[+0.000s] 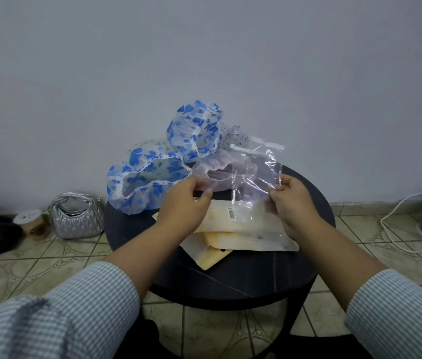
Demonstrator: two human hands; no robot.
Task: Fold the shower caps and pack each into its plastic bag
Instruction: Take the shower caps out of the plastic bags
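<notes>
Grip: right hand [291,203] pinched clear bag [255,177]; left hand [184,200] loosely curled, hold unclear.
Tip: spread mouth above pinch first.

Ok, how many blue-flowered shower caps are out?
2: one blue cap on the table's left edge, another behind it against the wall. More may hide underneath.

— That bag [255,177], what's it made of?
— Clear, crinkled plastic film, glossy with bright glints.
— And the blue-flowered caps [147,182]?
— Thin translucent plastic, frilled white trim at the rims.
— The table [316,203]?
— Dark, smooth, fairly matt.
— The handbag [76,216] on the floor?
— Silvery, quilted, shiny. The floor [49,265] is glazed tile.
</notes>
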